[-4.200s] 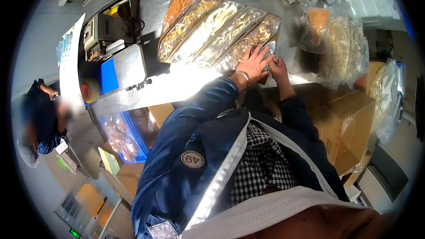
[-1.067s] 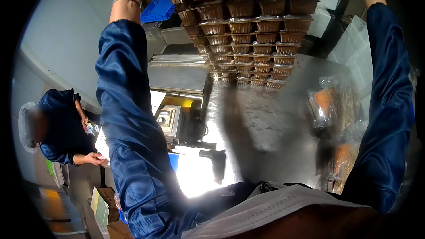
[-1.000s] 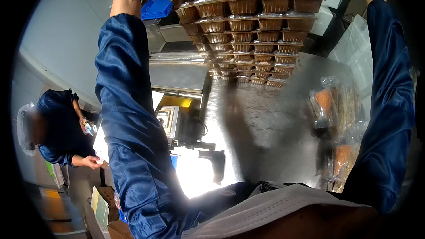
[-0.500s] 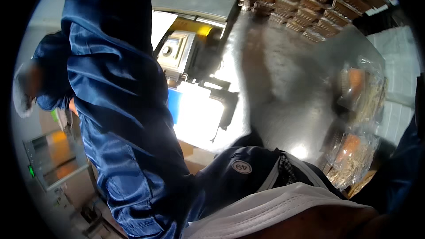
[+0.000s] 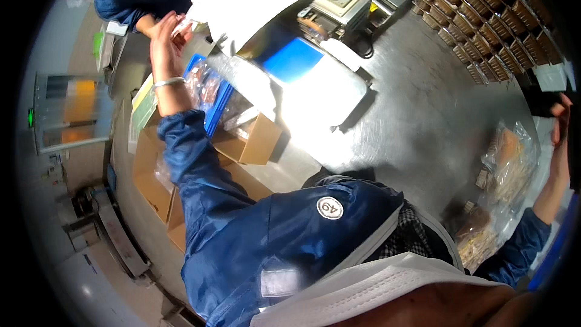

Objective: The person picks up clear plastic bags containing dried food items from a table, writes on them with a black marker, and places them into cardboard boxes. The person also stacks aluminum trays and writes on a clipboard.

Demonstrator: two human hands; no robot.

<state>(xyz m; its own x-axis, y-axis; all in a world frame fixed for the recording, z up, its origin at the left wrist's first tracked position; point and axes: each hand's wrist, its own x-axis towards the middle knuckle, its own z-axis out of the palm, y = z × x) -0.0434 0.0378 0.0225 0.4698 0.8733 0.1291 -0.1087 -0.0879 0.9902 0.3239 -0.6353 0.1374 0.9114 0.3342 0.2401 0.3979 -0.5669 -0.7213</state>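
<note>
My left hand (image 5: 168,48), with a silver bangle at the wrist, is raised at the upper left, close to a co-worker's forearm (image 5: 144,25). Its fingers are curled around something small and whitish that blur keeps me from naming. Below it is a blue crate (image 5: 219,108) with clear-wrapped items inside. Out at the right rim, my right hand (image 5: 563,122) has its fingers stretched out, beside a white box-like surface (image 5: 551,77); nothing shows in it. Clear bags of pale thin sticks (image 5: 511,184) lie near my right forearm.
Brown trays with clear lids (image 5: 484,18) are stacked high at the far right of the metal table (image 5: 411,103). A boxy machine with a knob (image 5: 339,6) stands behind a blue-and-white panel (image 5: 327,79). Open cardboard boxes (image 5: 248,145) sit under my left arm.
My left arm, which filled the left side, has come down and its hand is now visible. My right hand has come into sight at the right rim. The whole view has shifted.
</note>
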